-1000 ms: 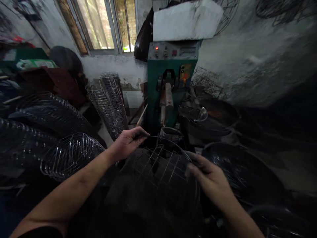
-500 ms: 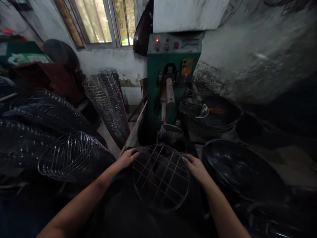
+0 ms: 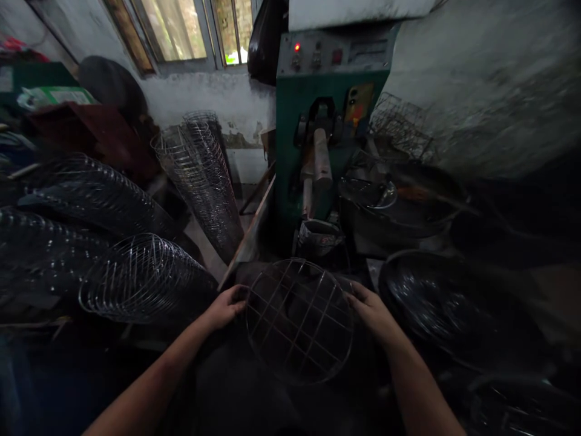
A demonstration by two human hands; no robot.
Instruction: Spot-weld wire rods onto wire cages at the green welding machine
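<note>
A round wire grid (image 3: pixel 300 321) with crossing bars inside a ring lies at the lower middle, between my hands. My left hand (image 3: pixel 228 304) is closed on the ring's left edge, thumb and fingers pinching the wire. At the right edge, my right hand (image 3: pixel 368 307) also grips the ring, its fingertips partly lost in the dark. Beyond the grid stands a green machine (image 3: pixel 295 91) with a lit red lamp, two thick rods (image 3: pixel 322 160) pointing toward me and a dark metal block (image 3: pixel 320 236) below them.
Tall stacks of wire rings (image 3: pixel 206 181) stand left of the machine, with another stack (image 3: pixel 140 278) lying nearer. On the right are a dark round pan (image 3: pixel 403 212) holding small parts and a coil of shiny wire (image 3: pixel 431 297). A slanting board (image 3: pixel 252 233) edges the work spot.
The view has shifted, bringing the machine nearer. My left hand has moved down along the ring's left side; my right hand still holds the other side.
</note>
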